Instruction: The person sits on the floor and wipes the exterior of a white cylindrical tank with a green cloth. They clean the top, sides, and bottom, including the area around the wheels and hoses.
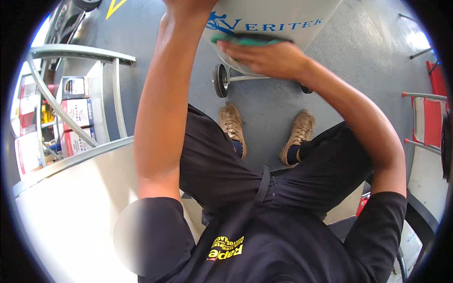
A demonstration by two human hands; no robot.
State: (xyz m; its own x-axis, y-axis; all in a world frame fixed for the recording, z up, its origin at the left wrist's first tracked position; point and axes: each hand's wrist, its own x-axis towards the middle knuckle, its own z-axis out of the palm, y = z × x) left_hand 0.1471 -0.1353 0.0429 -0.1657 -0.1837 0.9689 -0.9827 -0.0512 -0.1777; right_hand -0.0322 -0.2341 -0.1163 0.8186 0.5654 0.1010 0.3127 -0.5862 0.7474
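A white wheeled container (269, 26) with blue lettering and a blue emblem stands in front of me, at the top of the head view. Against its side my right hand (269, 59), blurred by motion, presses a green and dark cloth-like piece (250, 40). The fingers point left and lie over this piece; its exact kind is too smeared to tell. My left arm stretches forward beside the container. Of my left hand (193, 3) only the part near the wrist shows at the upper edge, and its fingers are out of the picture.
A black wheel (220, 80) sits under the container, close to my shoes (230, 122). To the left are a metal frame (82, 51), several boxes (78, 112) and a pale panel (75, 188). Red and metal stands (427, 118) are at the right.
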